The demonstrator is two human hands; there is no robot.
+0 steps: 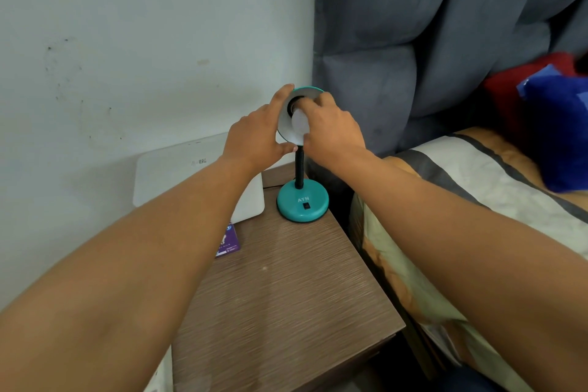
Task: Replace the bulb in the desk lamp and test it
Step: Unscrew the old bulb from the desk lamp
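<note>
A teal desk lamp stands at the back of a brown bedside table, on a round teal base point(302, 200) with a black switch and a black flexible neck. Its shade point(285, 130), white inside, is tilted toward me. My left hand point(257, 134) grips the shade's left rim, thumb below and fingers over the top. My right hand point(331, 127) is closed around a white bulb point(300, 123) that sits at the black socket inside the shade.
The brown bedside table point(286, 289) has a purple bulb box point(229, 240) at its left edge and a white flat box point(165, 175) leaning on the wall. A bed with a patterned cover point(477, 200) lies close on the right, a grey curtain point(413, 41) behind.
</note>
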